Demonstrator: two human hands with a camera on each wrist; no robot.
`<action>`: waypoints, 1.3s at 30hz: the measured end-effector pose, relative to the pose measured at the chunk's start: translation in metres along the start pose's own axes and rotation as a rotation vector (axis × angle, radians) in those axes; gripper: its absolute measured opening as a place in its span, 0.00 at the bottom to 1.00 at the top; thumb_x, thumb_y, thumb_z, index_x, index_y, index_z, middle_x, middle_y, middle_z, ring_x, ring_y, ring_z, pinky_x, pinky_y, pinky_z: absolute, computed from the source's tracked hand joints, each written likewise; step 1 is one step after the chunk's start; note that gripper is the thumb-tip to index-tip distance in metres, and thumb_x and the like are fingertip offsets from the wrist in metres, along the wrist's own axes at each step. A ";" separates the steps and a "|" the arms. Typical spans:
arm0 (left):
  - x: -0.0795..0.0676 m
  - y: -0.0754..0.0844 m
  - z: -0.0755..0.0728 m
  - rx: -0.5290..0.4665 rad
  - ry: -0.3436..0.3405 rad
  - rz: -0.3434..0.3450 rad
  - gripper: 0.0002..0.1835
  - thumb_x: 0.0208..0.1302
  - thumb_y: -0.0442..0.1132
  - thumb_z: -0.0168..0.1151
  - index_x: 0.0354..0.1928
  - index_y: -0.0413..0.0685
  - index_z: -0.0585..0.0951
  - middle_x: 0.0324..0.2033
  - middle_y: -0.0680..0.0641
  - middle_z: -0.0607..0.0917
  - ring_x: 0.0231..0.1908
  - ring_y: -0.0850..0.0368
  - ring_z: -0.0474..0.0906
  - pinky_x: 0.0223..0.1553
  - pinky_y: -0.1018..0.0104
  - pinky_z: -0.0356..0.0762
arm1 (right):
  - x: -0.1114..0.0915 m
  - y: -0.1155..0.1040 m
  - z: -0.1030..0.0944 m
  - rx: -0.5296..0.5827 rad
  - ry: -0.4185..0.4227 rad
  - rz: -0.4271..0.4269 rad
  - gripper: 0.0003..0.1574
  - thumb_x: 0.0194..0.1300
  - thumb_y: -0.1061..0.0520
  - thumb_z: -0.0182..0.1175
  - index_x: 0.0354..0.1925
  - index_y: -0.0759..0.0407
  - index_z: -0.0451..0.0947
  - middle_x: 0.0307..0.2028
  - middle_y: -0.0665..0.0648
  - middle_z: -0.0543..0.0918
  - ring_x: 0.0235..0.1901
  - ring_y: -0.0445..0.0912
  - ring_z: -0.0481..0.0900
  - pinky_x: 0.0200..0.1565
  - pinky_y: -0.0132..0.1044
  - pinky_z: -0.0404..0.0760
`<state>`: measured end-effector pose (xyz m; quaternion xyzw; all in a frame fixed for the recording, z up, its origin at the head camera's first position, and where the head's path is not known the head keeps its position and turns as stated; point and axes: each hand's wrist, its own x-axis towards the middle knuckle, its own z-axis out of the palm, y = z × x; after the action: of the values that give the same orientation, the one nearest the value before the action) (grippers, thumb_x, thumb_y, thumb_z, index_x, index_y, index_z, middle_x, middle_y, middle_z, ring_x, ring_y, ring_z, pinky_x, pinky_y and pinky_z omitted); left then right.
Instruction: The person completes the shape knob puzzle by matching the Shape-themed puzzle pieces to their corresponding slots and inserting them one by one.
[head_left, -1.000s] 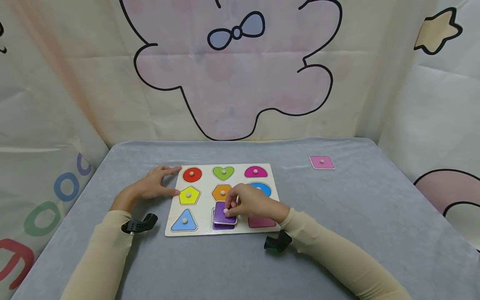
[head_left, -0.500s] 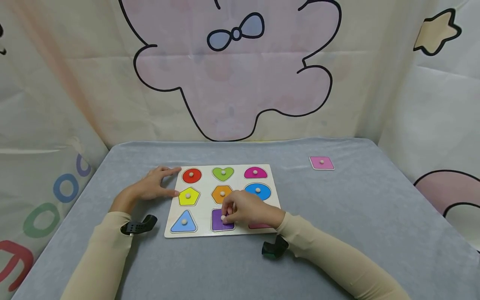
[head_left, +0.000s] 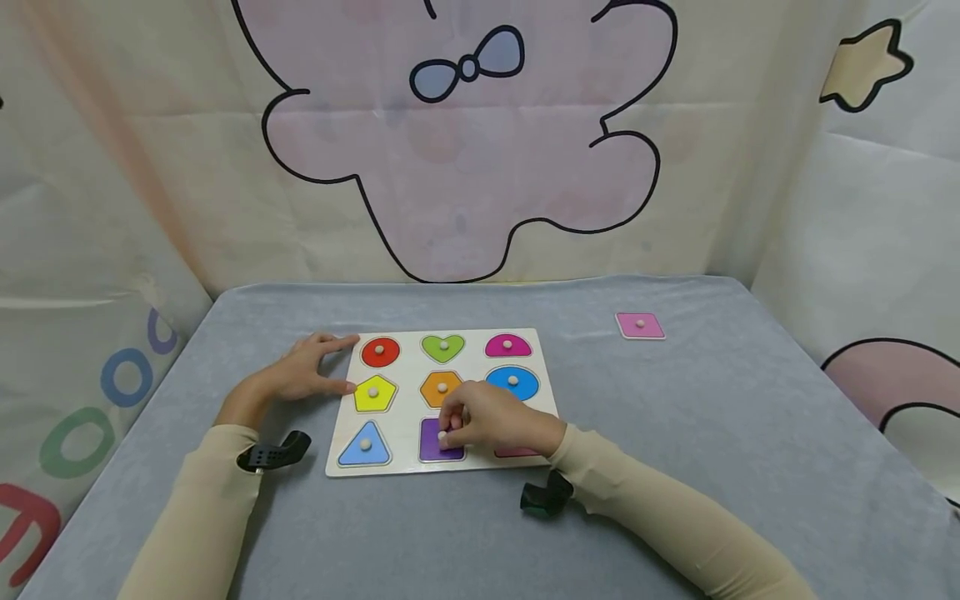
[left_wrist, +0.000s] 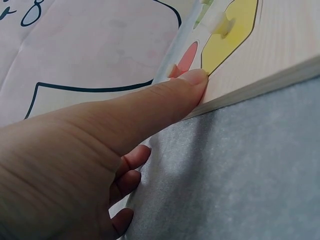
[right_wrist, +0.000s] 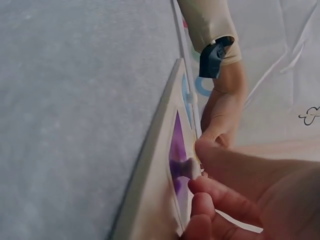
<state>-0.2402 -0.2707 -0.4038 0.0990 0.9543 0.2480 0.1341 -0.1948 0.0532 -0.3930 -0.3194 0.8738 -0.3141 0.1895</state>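
A white wooden knob puzzle board (head_left: pixel 405 429) lies flat on the table, with coloured shapes in its slots. At the front middle, a purple square piece (head_left: pixel 430 442) sits flush in its slot. My right hand (head_left: pixel 498 415) pinches that piece's small knob (right_wrist: pixel 188 168) between thumb and fingers. It hides most of the front right slot, where only a pinkish strip shows. My left hand (head_left: pixel 294 373) touches the board's left edge with fingers spread. Its thumb rests on the edge beside the yellow pentagon (left_wrist: pixel 235 32), and the index fingertip is at the far left corner.
A pink parallelogram piece (head_left: pixel 640 326) lies alone at the back right of the grey tablecloth (head_left: pixel 720 400). Near the right hand on the board are an orange hexagon (head_left: pixel 440 388) and a blue oval (head_left: pixel 513 382). Printed curtains stand behind and at both sides.
The purple square was lifted and askew over its slot; my right hand has lowered it in. During the last half second it holds still. The left hand stays put.
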 end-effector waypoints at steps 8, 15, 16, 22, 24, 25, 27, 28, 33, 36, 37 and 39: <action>0.000 0.000 0.004 -0.012 0.010 0.020 0.50 0.58 0.57 0.72 0.78 0.51 0.60 0.70 0.31 0.62 0.67 0.31 0.55 0.65 0.26 0.63 | -0.002 0.002 -0.016 0.038 -0.011 -0.040 0.09 0.61 0.50 0.73 0.33 0.52 0.84 0.24 0.47 0.78 0.26 0.40 0.75 0.29 0.28 0.73; -0.004 -0.003 0.005 0.004 0.017 0.021 0.51 0.57 0.57 0.72 0.78 0.50 0.60 0.70 0.30 0.62 0.66 0.30 0.56 0.64 0.26 0.64 | -0.005 0.002 -0.038 0.033 0.033 -0.078 0.08 0.64 0.52 0.70 0.38 0.56 0.86 0.28 0.49 0.80 0.27 0.41 0.77 0.30 0.29 0.78; -0.005 -0.004 0.005 0.005 0.018 0.023 0.50 0.57 0.57 0.72 0.78 0.50 0.60 0.70 0.30 0.62 0.66 0.30 0.56 0.64 0.26 0.64 | -0.005 0.003 -0.041 0.033 0.044 -0.084 0.08 0.64 0.52 0.70 0.38 0.56 0.86 0.28 0.49 0.80 0.27 0.41 0.77 0.31 0.29 0.77; -0.008 -0.006 0.007 0.005 0.022 0.023 0.51 0.57 0.58 0.73 0.78 0.51 0.61 0.69 0.30 0.64 0.65 0.31 0.57 0.63 0.26 0.65 | -0.009 0.011 -0.065 0.039 0.119 -0.100 0.10 0.66 0.53 0.67 0.40 0.59 0.86 0.30 0.52 0.81 0.26 0.43 0.75 0.32 0.30 0.76; -0.007 -0.007 0.008 0.004 0.022 0.026 0.50 0.57 0.58 0.73 0.78 0.51 0.61 0.69 0.30 0.63 0.66 0.30 0.57 0.63 0.26 0.64 | -0.011 0.015 -0.073 0.037 0.148 -0.099 0.10 0.67 0.53 0.67 0.41 0.59 0.86 0.31 0.53 0.83 0.27 0.43 0.75 0.33 0.31 0.76; -0.007 -0.007 0.008 0.004 0.021 0.027 0.50 0.57 0.58 0.72 0.78 0.51 0.61 0.69 0.30 0.63 0.66 0.30 0.57 0.63 0.26 0.64 | -0.013 0.017 -0.077 0.041 0.158 -0.094 0.10 0.67 0.54 0.67 0.41 0.59 0.86 0.33 0.54 0.84 0.28 0.44 0.75 0.33 0.31 0.76; -0.007 -0.006 0.008 0.005 0.020 0.029 0.50 0.57 0.58 0.72 0.78 0.51 0.61 0.70 0.30 0.63 0.66 0.30 0.57 0.63 0.26 0.64 | -0.015 0.020 -0.083 0.055 0.174 -0.084 0.10 0.68 0.54 0.66 0.42 0.59 0.86 0.35 0.55 0.85 0.28 0.45 0.76 0.33 0.33 0.77; -0.007 -0.006 0.008 0.005 0.019 0.029 0.50 0.57 0.59 0.72 0.78 0.51 0.61 0.70 0.30 0.63 0.66 0.30 0.57 0.63 0.25 0.64 | -0.016 0.022 -0.086 0.060 0.182 -0.073 0.10 0.68 0.54 0.66 0.43 0.59 0.86 0.36 0.55 0.86 0.29 0.47 0.77 0.34 0.33 0.77; -0.005 -0.006 0.008 0.011 0.016 0.032 0.50 0.57 0.59 0.72 0.78 0.51 0.61 0.70 0.30 0.63 0.66 0.30 0.58 0.63 0.26 0.64 | -0.021 0.031 -0.099 0.068 0.228 -0.013 0.13 0.68 0.52 0.66 0.46 0.59 0.86 0.39 0.58 0.85 0.31 0.50 0.79 0.35 0.36 0.79; -0.003 -0.005 0.006 0.009 0.014 0.036 0.50 0.57 0.59 0.72 0.78 0.52 0.61 0.70 0.30 0.63 0.66 0.30 0.57 0.64 0.26 0.63 | -0.025 0.036 -0.108 0.063 0.265 0.046 0.15 0.69 0.51 0.65 0.48 0.59 0.85 0.41 0.58 0.83 0.33 0.50 0.79 0.36 0.36 0.80; -0.002 -0.004 0.006 0.007 0.013 0.034 0.50 0.57 0.59 0.72 0.78 0.52 0.61 0.70 0.30 0.62 0.67 0.30 0.57 0.64 0.26 0.63 | -0.026 0.037 -0.112 0.063 0.276 0.060 0.15 0.69 0.51 0.65 0.49 0.59 0.85 0.41 0.59 0.82 0.34 0.50 0.78 0.36 0.36 0.80; -0.001 -0.003 0.004 0.001 0.012 0.028 0.50 0.57 0.58 0.72 0.78 0.52 0.60 0.70 0.30 0.62 0.67 0.30 0.56 0.64 0.25 0.63 | -0.029 0.039 -0.119 0.063 0.297 0.080 0.16 0.69 0.51 0.65 0.49 0.59 0.84 0.41 0.59 0.82 0.34 0.51 0.78 0.37 0.37 0.81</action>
<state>-0.2386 -0.2715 -0.4085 0.1111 0.9538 0.2498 0.1248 -0.2543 0.1468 -0.3286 -0.2284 0.8938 -0.3774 0.0803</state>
